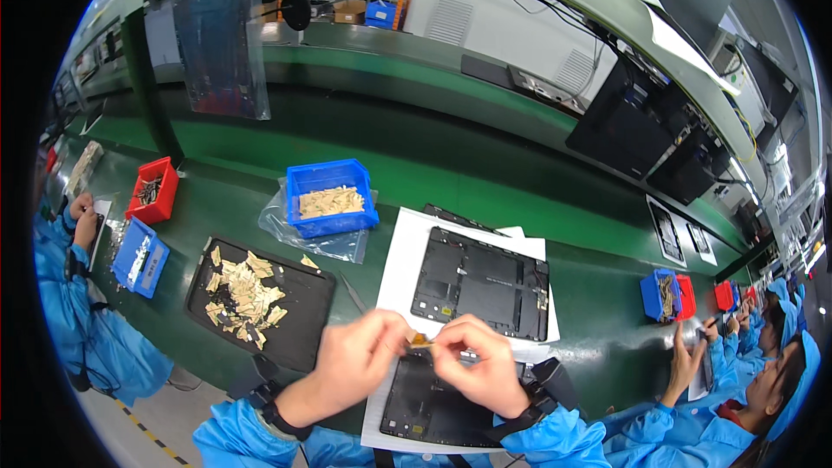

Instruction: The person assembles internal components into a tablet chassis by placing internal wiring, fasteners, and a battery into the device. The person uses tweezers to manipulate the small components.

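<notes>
My left hand and my right hand meet in front of me, thumb and fingers of each pinched on a small amber-and-cream strip. Its exact kind is too small to make out. Below them lies a black tablet housing, partly hidden by my hands. Farther off, a second black tablet housing rests with its inner side up on white sheets. Beside my left hand is a black tray with a heap of cream-coloured scraps.
Behind the tray, a blue bin of small cream pieces stands on clear plastic film. Tweezers lie right of the tray. Red and blue bins stand left. Co-workers in blue sit at both sides of the green bench.
</notes>
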{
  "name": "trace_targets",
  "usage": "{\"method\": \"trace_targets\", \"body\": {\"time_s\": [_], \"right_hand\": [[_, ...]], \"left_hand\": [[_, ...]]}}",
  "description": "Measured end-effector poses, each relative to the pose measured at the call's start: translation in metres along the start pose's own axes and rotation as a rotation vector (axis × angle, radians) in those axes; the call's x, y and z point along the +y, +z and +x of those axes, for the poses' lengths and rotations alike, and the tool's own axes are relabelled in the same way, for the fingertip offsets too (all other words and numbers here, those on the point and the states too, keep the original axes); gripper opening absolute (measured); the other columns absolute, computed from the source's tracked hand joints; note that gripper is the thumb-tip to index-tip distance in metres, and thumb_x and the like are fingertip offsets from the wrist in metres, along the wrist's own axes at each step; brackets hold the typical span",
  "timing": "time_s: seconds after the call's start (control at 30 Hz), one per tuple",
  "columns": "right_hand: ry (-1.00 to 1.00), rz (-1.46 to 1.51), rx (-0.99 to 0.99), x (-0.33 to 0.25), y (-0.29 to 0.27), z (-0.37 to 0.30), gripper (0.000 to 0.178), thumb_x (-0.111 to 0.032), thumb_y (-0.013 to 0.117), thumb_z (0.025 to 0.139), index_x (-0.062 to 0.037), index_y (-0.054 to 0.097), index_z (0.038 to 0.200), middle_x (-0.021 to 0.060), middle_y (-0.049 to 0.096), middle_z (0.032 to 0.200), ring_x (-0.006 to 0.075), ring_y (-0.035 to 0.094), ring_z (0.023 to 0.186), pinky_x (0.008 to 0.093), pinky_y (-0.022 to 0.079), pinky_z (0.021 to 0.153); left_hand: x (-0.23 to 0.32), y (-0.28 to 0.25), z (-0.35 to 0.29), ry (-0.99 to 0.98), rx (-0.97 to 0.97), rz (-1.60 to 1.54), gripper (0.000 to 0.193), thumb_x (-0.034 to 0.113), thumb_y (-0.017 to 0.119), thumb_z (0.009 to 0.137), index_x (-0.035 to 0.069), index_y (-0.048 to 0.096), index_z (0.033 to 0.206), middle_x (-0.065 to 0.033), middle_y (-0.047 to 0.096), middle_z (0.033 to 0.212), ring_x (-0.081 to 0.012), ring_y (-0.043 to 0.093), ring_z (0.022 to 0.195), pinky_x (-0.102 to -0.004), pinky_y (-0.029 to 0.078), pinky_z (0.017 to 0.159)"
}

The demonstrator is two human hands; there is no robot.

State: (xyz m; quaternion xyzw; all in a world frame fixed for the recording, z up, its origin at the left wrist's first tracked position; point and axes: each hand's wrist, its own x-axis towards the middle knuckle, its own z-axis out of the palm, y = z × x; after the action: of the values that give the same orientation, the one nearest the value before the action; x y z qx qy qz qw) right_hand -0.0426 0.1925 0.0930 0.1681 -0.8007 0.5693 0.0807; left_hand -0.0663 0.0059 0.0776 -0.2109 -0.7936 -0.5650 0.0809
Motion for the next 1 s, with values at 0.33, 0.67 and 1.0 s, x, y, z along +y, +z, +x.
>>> {"method": "trace_targets", "body": {"time_s": [0.33,0.67,1.0], "right_hand": [[0.138,0.064,0.03,0.028,-0.009,0.018,0.004,0.0,0.062,0.087,0.003,0.06,0.089,0.0019,0.057,0.085,0.0056,0.057,0.071,0.0195,0.046,0.063],[0.117,0.044,-0.09,0.028,0.014,0.024,0.009,-0.006,0.065,0.084,0.0008,0.062,0.09,0.0028,0.059,0.083,0.0068,0.054,0.066,0.0213,0.044,0.057],[0.676,0.703,-0.411,0.034,0.013,0.008,0.019,-0.02,0.054,0.097,-0.0018,0.057,0.101,0.0062,0.061,0.08,0.0115,0.059,0.069,0.0244,0.049,0.063]], "left_hand": [[-0.086,-0.086,0.094,0.157,0.316,0.987,0.024,0.0,0.051,0.085,-0.001,0.061,0.107,-0.0125,0.064,0.099,-0.0342,0.059,0.091,-0.0407,0.048,0.078],[-0.017,0.006,0.004,0.364,0.155,0.464,0.022,0.008,0.076,0.069,0.007,0.065,0.089,-0.0055,0.063,0.085,-0.0245,0.061,0.08,-0.0354,0.044,0.073],[-0.026,-0.007,-0.012,0.488,0.174,0.601,0.019,0.009,0.072,0.066,0.012,0.068,0.085,0.003,0.061,0.08,-0.0167,0.056,0.072,-0.0316,0.041,0.067]]}}
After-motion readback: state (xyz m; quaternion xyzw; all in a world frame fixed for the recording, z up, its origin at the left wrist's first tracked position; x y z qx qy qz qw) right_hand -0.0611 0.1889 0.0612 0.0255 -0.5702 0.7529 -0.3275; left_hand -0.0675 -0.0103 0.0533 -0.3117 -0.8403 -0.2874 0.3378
